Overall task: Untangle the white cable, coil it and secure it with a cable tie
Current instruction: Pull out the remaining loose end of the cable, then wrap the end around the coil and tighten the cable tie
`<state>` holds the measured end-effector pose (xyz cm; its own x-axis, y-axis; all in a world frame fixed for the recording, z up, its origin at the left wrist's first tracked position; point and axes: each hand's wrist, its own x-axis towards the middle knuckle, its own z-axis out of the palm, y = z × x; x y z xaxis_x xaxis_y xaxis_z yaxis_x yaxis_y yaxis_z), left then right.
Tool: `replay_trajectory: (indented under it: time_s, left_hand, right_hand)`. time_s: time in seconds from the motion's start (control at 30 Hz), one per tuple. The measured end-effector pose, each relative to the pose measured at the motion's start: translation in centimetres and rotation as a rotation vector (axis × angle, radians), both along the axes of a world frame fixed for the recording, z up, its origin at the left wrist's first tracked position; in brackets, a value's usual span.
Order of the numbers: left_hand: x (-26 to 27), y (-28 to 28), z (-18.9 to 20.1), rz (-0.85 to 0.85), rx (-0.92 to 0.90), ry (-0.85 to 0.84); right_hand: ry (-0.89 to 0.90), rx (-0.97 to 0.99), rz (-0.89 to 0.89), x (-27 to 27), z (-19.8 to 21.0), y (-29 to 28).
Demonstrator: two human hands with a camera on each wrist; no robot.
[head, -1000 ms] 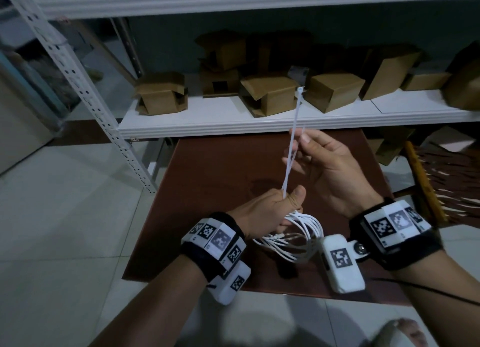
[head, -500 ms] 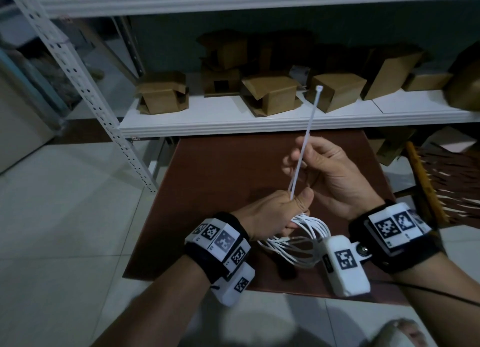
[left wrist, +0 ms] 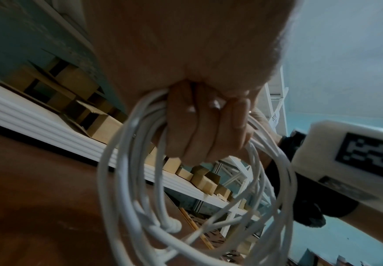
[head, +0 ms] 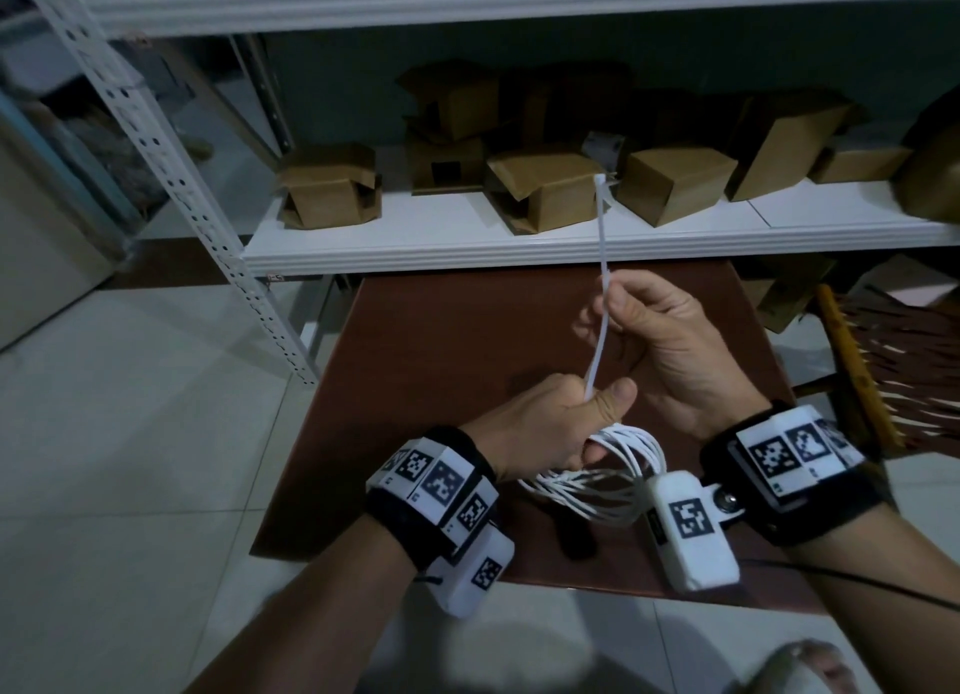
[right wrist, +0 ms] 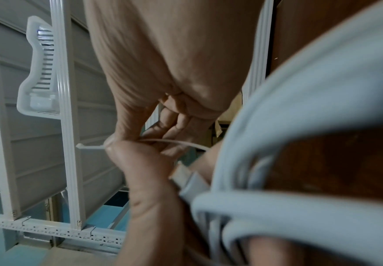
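- Left hand [head: 540, 428] is fisted around the coiled cable [head: 597, 480], holding it up off the brown desk [head: 441, 361]. The loops hang out of the bottom of the fist, toward the person.
- From the left wrist cam you can see the fingers [left wrist: 199, 126] curled right through the middle of the coil, the cable [left wrist: 186, 198] looping round them in several turns. There's a thicker lump on one strand near the bottom, too blurry to tell what it is.
- The tie [head: 601, 288] sticks up out of the top of the left fist, next to the thumb. It runs up and a bit away from the person, its head end over the front of the shelf [head: 571, 246].
- Right hand [head: 670, 345] is just past the left one, further out over the desk. It's pinching the tie roughly halfway up between thumb and forefinger, other fingers loosely curled.
- Right wrist cam shows the same pinch: the tie [right wrist: 90, 146] pokes out left of the thumb tip with its little square head at the end. The rest of the strip bends back toward the cable [right wrist: 299, 126], which fills the right side of that view, out of focus.
- A flat white connector [right wrist: 190, 181] sits against the left hand [right wrist: 158, 207] there, right by the coil.
- So the hands are close together, not touching, with the tie bridging them.
- Boxes [head: 545, 189] are lined up on the shelf behind the desk.
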<state>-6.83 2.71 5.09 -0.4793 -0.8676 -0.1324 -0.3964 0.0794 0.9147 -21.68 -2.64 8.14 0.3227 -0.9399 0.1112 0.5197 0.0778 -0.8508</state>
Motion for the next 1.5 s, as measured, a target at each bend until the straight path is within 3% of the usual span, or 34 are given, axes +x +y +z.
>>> replay_trajectory:
  time_s: [0.33, 1.0, 1.37, 1.5]
  left_hand:
    - [1.2, -0.6, 1.7, 0.223, -0.101, 0.322]
    - [0.8, -0.7, 1.4, 0.154, 0.004, 0.246]
    - [-0.1, -0.4, 0.6, 0.08, 0.099, 0.208]
    - [-0.4, -0.4, 0.6, 0.075, 0.097, 0.23]
  right_hand:
    - [0.124, -0.043, -0.093, -0.3, -0.6, -0.5]
    - [0.271, -0.093, -0.042, -0.4, -1.0, -0.3]
    - [0.067, 0.014, -0.1, -0.9, 0.0, -0.8]
    - [0.08, 0.01, -0.106, -1.3, 0.0, -1.0]
